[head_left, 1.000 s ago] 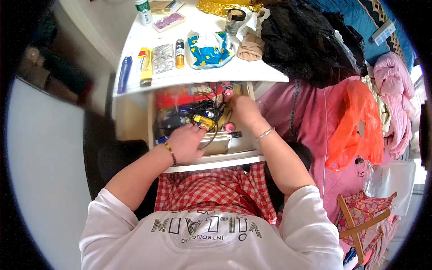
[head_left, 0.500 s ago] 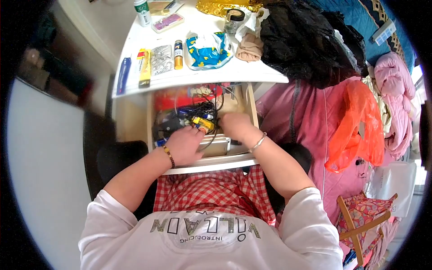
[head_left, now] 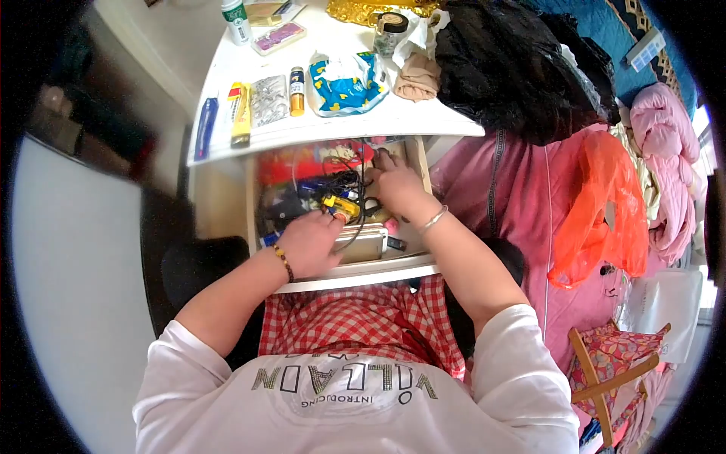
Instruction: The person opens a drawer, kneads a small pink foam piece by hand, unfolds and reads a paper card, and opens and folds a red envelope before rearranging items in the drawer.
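An open drawer (head_left: 363, 269) below the white tabletop holds black cables (head_left: 344, 181), a red packet (head_left: 283, 165), a yellow item (head_left: 342, 206) and a flat pale-gold object (head_left: 364, 246). My left hand (head_left: 308, 244) rests at the drawer's front left, its fingertips against the yellow item; whether it grips the item is unclear. Deeper in the drawer on the right is my right hand (head_left: 397, 188), fingers spread beside the cables and reaching toward the back. Nothing shows in its grasp. A small pink object (head_left: 391, 225) lies near the drawer's front right.
On the tabletop (head_left: 265, 140) are a blue wipes packet (head_left: 344, 87), a glue stick (head_left: 297, 91), a yellow box (head_left: 241, 113), a blue cutter (head_left: 206, 129) and a glass jar (head_left: 390, 34). Black (head_left: 514, 76) and orange (head_left: 597, 212) plastic bags are at the right.
My right hand has moved from the middle of the drawer toward its back right, uncovering the pink object near the front. My left hand has stayed almost in place.
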Available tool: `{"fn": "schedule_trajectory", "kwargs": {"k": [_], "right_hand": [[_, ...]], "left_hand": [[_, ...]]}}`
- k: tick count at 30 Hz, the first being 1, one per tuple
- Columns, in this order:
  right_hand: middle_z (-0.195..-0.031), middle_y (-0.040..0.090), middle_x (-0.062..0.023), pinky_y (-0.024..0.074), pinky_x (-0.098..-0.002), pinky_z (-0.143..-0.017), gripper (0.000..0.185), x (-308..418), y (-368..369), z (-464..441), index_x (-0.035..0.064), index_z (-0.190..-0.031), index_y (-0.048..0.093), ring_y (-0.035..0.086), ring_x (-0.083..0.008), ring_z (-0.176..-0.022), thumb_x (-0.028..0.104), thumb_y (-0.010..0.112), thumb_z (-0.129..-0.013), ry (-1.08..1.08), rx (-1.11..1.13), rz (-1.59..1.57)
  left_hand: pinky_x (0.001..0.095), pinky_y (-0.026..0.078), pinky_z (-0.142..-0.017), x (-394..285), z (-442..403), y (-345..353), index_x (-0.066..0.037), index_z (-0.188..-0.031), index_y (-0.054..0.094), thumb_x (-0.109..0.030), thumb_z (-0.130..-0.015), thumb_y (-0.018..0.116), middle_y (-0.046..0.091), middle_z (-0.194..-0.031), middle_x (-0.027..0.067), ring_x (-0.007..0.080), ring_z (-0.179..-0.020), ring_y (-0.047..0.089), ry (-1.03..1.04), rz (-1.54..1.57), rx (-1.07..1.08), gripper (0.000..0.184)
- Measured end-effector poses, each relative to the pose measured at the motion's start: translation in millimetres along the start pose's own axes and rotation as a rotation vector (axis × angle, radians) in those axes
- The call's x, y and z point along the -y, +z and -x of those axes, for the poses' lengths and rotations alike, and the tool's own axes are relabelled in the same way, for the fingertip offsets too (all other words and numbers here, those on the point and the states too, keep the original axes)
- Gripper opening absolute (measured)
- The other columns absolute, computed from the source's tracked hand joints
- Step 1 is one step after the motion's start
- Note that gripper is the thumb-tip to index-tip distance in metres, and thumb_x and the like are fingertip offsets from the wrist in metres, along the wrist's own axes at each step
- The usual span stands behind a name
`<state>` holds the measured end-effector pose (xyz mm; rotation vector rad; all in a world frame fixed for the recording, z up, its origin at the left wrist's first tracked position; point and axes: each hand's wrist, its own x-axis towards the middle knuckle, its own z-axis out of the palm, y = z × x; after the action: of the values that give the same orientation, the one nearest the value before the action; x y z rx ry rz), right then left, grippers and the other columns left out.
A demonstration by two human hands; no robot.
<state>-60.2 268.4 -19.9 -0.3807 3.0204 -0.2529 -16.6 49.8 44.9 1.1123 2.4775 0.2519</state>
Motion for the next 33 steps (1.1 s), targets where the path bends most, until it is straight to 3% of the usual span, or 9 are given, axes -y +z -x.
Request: {"fn": "schedule_trajectory", "kwargs": {"k": [6,9,14,18,24,26,29,30,33], "right_hand": [[-0.127,0.048,-0.0159,0.0444,-0.0348,-0.090,0.023,9,-30,6,0.0007,-0.094,0.066,0.046,-0.0310,-0.115,0.011,0.060,-0.074,0.125,0.279,0.075],[-0.120,0.052,-0.0134,0.0456,-0.0358,-0.088,0.026,12,-29,12,-0.0019,-0.096,0.064,0.049,-0.0304,-0.111,0.009,0.061,-0.072,0.032,0.298,0.077],[-0.099,0.056,-0.0220,0.0462,-0.0380,-0.083,0.025,43,-22,30,-0.0042,-0.093,0.059,0.055,-0.0339,-0.097,-0.002,0.052,-0.069,-0.121,0.246,-0.142],[-0.103,0.058,-0.0207,0.0457,-0.0355,-0.087,0.019,47,-20,27,-0.0028,-0.085,0.066,0.055,-0.0317,-0.101,0.003,0.054,-0.071,-0.083,0.267,-0.129],[-0.104,0.057,-0.0208,0.0442,-0.0365,-0.088,0.025,46,-14,22,-0.0043,-0.093,0.061,0.054,-0.0327,-0.101,0.002,0.054,-0.070,-0.213,-0.137,-0.140],[-0.109,0.053,-0.0244,0.0428,-0.0389,-0.089,0.033,47,-26,11,-0.0066,-0.102,0.056,0.052,-0.0355,-0.102,-0.002,0.054,-0.069,0.098,-0.227,-0.357],[-0.119,0.048,-0.0279,0.0398,-0.0378,-0.095,0.042,39,-16,-1,-0.0074,-0.112,0.047,0.045,-0.0395,-0.112,-0.004,0.051,-0.071,0.054,-0.280,-0.542],[-0.122,0.044,-0.0306,0.0391,-0.0384,-0.096,0.049,39,-11,4,-0.0088,-0.119,0.041,0.043,-0.0422,-0.115,-0.006,0.048,-0.071,-0.002,-0.168,-0.554],[-0.126,0.040,-0.0321,0.0393,-0.0377,-0.097,0.049,49,4,7,-0.0095,-0.120,0.041,0.041,-0.0422,-0.117,-0.006,0.046,-0.072,-0.153,-0.143,-0.598]], "left_hand": [[0.0373,0.044,-0.085,3,4,7,0.003,-0.116,0.047,-0.029,-0.073,0.064,0.056,-0.102,0.0181,0.0306,-0.097,0.053,0.040,0.009,-0.061,0.056],[0.0359,0.046,-0.084,4,5,8,0.004,-0.112,0.050,-0.029,-0.072,0.065,0.058,-0.102,0.0162,0.0291,-0.096,0.054,0.072,-0.016,-0.125,0.054],[0.0359,0.046,-0.084,2,4,8,0.004,-0.111,0.051,-0.029,-0.072,0.065,0.057,-0.102,0.0158,0.0289,-0.096,0.054,0.046,-0.007,-0.096,0.053],[0.0358,0.045,-0.084,2,4,8,0.003,-0.108,0.052,-0.028,-0.071,0.066,0.057,-0.101,0.0158,0.0288,-0.096,0.054,0.053,-0.008,-0.102,0.050],[0.0369,0.043,-0.087,2,3,2,0.007,-0.117,0.047,-0.030,-0.076,0.062,0.056,-0.100,0.0197,0.0319,-0.096,0.052,0.073,0.003,-0.031,0.057],[0.0368,0.043,-0.087,1,3,2,0.007,-0.117,0.047,-0.031,-0.076,0.062,0.056,-0.100,0.0197,0.0317,-0.096,0.052,0.069,0.004,-0.031,0.057],[0.0370,0.043,-0.086,0,2,2,0.007,-0.116,0.048,-0.030,-0.075,0.062,0.056,-0.099,0.0197,0.0315,-0.095,0.052,0.067,-0.001,-0.040,0.057],[0.0372,0.044,-0.085,1,2,3,0.006,-0.115,0.048,-0.030,-0.075,0.063,0.056,-0.099,0.0197,0.0315,-0.095,0.052,0.062,-0.005,-0.055,0.056],[0.0376,0.044,-0.084,1,1,4,0.004,-0.112,0.050,-0.029,-0.074,0.064,0.056,-0.098,0.0196,0.0317,-0.094,0.053,0.049,-0.001,-0.054,0.053]]}}
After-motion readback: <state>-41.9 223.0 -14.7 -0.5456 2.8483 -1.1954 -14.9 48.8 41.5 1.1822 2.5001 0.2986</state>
